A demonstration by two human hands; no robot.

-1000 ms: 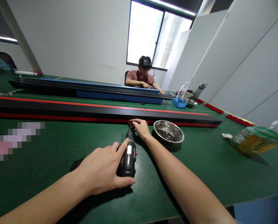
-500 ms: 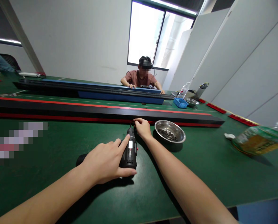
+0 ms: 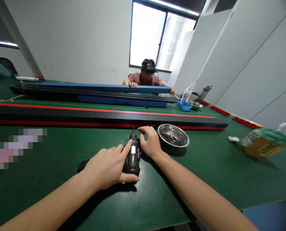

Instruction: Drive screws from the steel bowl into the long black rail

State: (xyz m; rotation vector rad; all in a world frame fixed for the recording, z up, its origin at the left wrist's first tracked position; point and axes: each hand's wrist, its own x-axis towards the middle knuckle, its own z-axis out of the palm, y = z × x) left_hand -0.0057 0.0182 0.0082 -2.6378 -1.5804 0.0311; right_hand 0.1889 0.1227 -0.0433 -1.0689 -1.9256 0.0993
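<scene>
In the head view, the drill (image 3: 132,162) is gripped by the left hand (image 3: 106,168), its body wrapped by the fingers from above, and the bit (image 3: 133,129) is pointed ahead of that hand toward the bar (image 3: 109,116). The right hand (image 3: 150,142) is held half curled just right of the bit, and whether anything small is pinched by it cannot be told. Just right of that hand, small dark parts (image 3: 170,139) are held in a bowl (image 3: 184,136) set on the table (image 3: 220,160).
</scene>
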